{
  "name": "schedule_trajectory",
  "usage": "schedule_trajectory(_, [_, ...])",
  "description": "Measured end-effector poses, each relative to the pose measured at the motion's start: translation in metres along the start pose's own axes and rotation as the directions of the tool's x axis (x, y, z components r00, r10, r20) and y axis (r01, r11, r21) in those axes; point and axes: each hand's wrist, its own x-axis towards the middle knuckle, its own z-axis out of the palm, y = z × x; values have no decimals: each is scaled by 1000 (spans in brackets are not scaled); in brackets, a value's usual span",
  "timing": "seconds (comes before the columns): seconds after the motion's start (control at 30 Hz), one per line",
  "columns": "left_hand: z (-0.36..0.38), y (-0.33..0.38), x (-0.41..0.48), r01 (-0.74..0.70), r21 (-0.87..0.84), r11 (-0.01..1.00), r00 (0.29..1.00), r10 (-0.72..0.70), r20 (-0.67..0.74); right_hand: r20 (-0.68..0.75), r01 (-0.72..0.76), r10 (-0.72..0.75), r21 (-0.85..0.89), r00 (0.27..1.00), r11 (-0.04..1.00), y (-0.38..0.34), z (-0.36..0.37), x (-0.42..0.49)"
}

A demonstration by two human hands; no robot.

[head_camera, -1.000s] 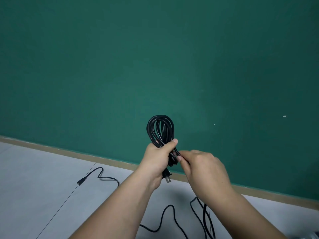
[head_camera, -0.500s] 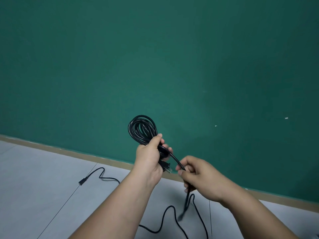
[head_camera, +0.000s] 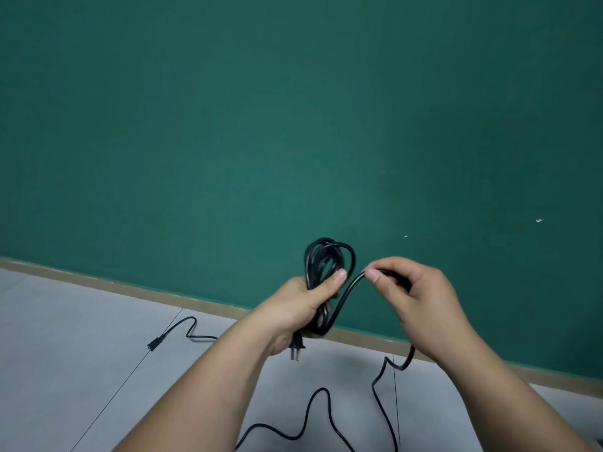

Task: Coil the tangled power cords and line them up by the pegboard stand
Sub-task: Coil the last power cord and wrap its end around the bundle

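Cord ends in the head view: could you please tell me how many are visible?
2. The pronged plug hangs below the left hand gripping the coiled power cord; a connector end lies on the floor at left. Others may be out of frame.

2 bare forearms (head_camera: 202, 396); left hand (head_camera: 300, 301), right hand (head_camera: 421, 298) (thumbnails trimmed short)

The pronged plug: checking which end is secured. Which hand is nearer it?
Left. The plug hangs under the left hand gripping the coil; the right hand is to its right and higher, pinching loose cord.
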Motion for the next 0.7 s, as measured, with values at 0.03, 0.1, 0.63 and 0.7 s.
schedule_trajectory(0.03, [8,3,-4,51,-74,996,997,-46,70,-47,-8,9,11,999,1000,0,0,1])
schedule_trajectory(0.1, [20,7,-8,128,-206,970,980,-92,174,-128,-13,16,21,992,1000,2,0,3])
schedule_trajectory(0.63, [51,-3,-24,188,31,982,864,-180,471,-33,291,-322,-349,946,891,1,-11,2])
schedule_trajectory(0.7, [50,-2,-27,146,75,986,844,-164,510,-19,198,-213,-300,977,933,6,-10,3])
